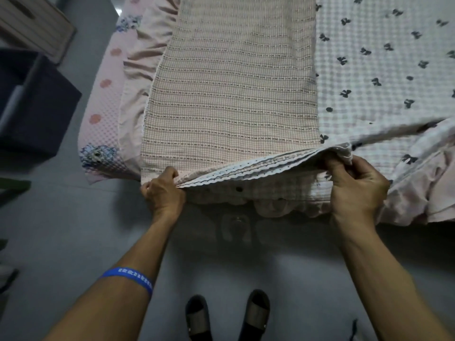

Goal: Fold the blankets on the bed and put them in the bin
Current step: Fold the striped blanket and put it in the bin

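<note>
A: What were the hands doing at that point?

B: Both were clamped on the near edge of the striped blanket [231, 89]. The left hand [163, 190] pinched the stacked scalloped layers at the 7 o'clock corner; the right hand [355, 190] gripped the same edge at about 5 o'clock, lifting it slightly off the bed [103, 124].

A: And the blanket itself?

B: It lay as a long narrow strip running toward 12 o'clock, several layers thick at the near edge, so it looked already folded lengthwise. It overlapped a bow-print blanket [384, 70] at 2 o'clock, which was spread flat and appeared unfolded.

A: The bin?

B: A dark bin [41, 114] stood on the floor at 9 o'clock, well apart from the bed; no blanket showed in what could be seen of it. By that reckoning, the crosswise folds, the second blanket and both stowings remained.
</note>
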{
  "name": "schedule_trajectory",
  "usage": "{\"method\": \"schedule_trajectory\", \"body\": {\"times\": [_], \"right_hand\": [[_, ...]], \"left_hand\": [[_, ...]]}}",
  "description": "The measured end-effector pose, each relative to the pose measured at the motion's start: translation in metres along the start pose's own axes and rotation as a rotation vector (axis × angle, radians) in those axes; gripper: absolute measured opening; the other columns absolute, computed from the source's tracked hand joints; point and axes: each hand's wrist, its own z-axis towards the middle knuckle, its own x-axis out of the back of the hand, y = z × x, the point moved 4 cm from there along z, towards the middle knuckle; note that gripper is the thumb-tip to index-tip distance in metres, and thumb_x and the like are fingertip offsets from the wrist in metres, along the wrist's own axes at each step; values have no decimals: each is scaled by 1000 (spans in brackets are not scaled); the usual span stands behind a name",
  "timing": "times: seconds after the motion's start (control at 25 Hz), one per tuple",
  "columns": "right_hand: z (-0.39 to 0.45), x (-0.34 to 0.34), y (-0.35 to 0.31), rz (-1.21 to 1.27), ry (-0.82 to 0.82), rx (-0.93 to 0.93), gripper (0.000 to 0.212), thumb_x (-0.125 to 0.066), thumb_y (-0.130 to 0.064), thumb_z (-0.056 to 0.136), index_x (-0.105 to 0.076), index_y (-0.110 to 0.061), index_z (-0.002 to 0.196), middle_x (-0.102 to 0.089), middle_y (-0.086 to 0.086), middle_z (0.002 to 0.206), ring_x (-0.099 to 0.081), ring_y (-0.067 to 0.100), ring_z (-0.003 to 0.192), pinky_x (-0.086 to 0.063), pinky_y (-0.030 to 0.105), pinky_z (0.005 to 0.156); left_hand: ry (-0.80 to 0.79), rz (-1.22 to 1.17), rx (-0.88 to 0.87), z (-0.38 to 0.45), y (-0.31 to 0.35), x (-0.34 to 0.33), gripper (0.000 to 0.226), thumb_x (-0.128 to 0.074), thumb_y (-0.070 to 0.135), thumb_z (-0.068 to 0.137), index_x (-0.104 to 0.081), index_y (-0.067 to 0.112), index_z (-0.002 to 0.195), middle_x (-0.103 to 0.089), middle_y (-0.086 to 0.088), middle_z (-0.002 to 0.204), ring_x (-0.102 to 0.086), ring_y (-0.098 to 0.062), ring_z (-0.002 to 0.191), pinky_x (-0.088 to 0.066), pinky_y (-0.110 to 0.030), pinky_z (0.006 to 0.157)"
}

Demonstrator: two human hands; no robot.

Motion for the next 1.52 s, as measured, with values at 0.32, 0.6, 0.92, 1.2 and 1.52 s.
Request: {"method": "schedule_trajectory", "body": {"times": [0.32,0.6,0.92,1.2,1.52], "right_hand": [[87,-39,-17,75,124,-109,20,-76,-15,82,-69,-20,64,-64,-14,63,-55,1,68,-47,16,66],[226,-133,20,-345,219,-251,16,-77,-32,73,-72,-17,71,-67,-6,69,-70,25,85,-57,46,84],[315,-170,42,-523,247,-319,16,-70,-22,85,-69,-15,70,-69,7,78,-64,23,76,-49,33,71],[377,-183,72,-1007,-89,-311,23,-66,-32,81,-69,-20,99,-67,14,110,-60,40,101,-47,55,95],[389,-251,57,-1410,-802,540,31,-45,-43,80,-66,-24,93,-64,-1,86,-56,30,94,-32,44,83]], "left_hand": [[19,136,-311,100,36,46,44,-51,26,54,-73,12,89,-72,-13,89,-67,-33,85,-40,-40,80],[-417,326,-290,268,90,4,23,-61,32,77,-62,24,98,-65,-2,109,-59,-29,106,-37,-45,97],[-677,205,-335,379,143,-19,16,-76,18,62,-63,24,67,-65,4,64,-66,-17,63,-49,-24,57],[-504,203,-186,413,118,-36,25,-65,33,68,-62,26,91,-67,-3,102,-60,-28,94,-46,-34,76],[-354,335,-487,417,160,-46,47,-65,48,75,-51,33,118,-59,1,113,-54,-30,109,-27,-56,102]]}}
